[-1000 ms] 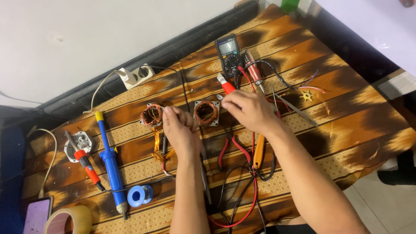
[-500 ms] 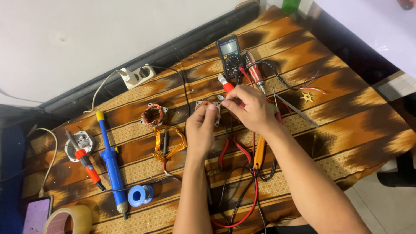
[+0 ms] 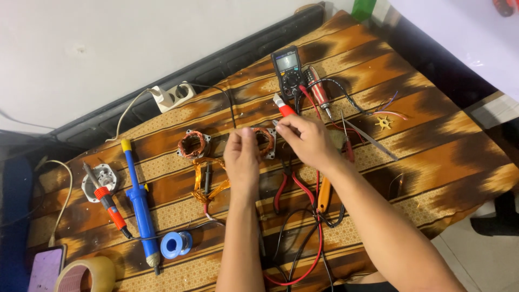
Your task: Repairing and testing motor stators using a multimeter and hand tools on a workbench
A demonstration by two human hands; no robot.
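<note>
My left hand pinches the copper-wound stator at mid-table, just near of the multimeter; my right hand is clamped on the red-handled cutter; I'd steady the stator firmly, working the blade gently against the windings

Motor stator half behind hands
</note>
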